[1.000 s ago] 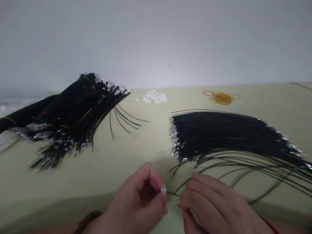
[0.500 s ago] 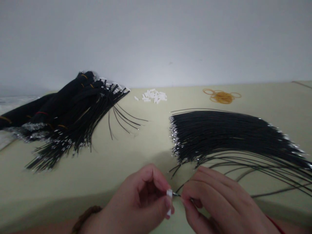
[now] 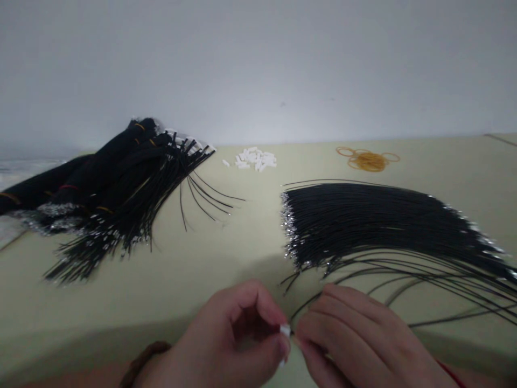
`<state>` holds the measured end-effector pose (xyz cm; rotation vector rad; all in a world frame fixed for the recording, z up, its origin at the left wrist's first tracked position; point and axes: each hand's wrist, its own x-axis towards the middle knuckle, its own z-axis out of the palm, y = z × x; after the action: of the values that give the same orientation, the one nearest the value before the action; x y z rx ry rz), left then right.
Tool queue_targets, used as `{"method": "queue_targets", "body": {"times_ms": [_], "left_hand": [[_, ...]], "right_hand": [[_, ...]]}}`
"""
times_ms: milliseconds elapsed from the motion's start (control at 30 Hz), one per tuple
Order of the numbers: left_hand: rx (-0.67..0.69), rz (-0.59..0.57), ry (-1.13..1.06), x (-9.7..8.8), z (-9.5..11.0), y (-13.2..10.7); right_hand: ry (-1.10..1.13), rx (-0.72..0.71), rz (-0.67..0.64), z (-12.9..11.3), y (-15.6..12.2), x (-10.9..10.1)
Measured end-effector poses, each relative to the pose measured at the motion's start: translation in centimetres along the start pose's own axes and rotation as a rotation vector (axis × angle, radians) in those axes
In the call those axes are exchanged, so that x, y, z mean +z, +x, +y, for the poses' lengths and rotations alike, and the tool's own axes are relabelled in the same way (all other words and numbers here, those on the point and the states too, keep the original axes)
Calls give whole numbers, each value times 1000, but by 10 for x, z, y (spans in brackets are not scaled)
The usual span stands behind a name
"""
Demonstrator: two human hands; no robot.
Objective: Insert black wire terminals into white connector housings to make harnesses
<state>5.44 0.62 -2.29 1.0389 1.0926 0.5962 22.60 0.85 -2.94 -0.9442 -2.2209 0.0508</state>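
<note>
**Left and right hands (image 3: 355, 337) pinching at the near edge of the table, my view from afar.**

At far left on the pale green tabletop (image 3: 133, 307) lies a heap of bundled black wires (image 3: 121, 199). A brown beaded bracelet (image 3: 143, 362) circles my left wrist, and my left hand (image 3: 238, 337) curls, pinching a white connector housing (image 3: 285, 330). Farther back sits a small pile of white connector housings (image 3: 254, 159). My right hand pinches a thin black wire (image 3: 305, 307) right beside that housing; I cannot tell whether its tip is seated. Beyond spreads a fan of silver-tipped black wires (image 3: 363, 226), with yellow rubber bands (image 3: 367, 160) behind it and a red string (image 3: 450, 374) on my right wrist.
</note>
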Motion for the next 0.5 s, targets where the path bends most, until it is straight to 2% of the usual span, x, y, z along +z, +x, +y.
{"method": "queue_targets", "body": {"times_ms": [167,300,367,500], "left_hand": [[21,-40,44,-1,-6,0],[26,-7,17,0,-3,2],[-1,17,-45,0,2,3],[-69,66,-150,0,10,5]], "right_hand": [[165,12,-101,3,-1,0],[313,67,-186,11,4,-7],[277,56,-175,24,11,-9],[-17,3,-193,57,22,-6]]}}
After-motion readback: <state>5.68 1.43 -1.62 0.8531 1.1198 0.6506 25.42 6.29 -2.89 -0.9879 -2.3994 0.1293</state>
